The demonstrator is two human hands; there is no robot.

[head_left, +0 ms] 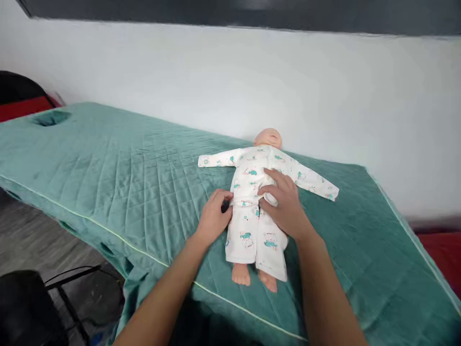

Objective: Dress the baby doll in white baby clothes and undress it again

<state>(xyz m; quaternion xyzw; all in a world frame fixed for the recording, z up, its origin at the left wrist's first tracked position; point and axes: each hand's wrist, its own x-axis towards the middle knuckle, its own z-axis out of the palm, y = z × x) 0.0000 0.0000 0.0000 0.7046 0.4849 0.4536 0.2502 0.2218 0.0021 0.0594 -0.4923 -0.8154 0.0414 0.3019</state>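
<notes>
A baby doll (268, 138) lies on its back on the green quilted bed cover (144, 192), head towards the wall and bare feet (241, 274) towards me. It wears a white printed long-sleeved top (252, 166) and matching trousers (243, 240), its sleeves spread out to both sides. My left hand (216, 214) rests against the left edge of the clothes at the waist, thumb and forefinger curved with a gap between them. Over the right side of the waist and belly lies my right hand (283, 202), fingers apart and touching the cloth. A fold of white fabric shows between its thumb and forefinger.
A white wall (216, 77) with a dark panel (180, 12) runs behind the bed. The cover has a hole (52, 118) at the far left. Red and black seats (21, 103) stand beyond it. A black stand (68, 298) is on the floor at lower left.
</notes>
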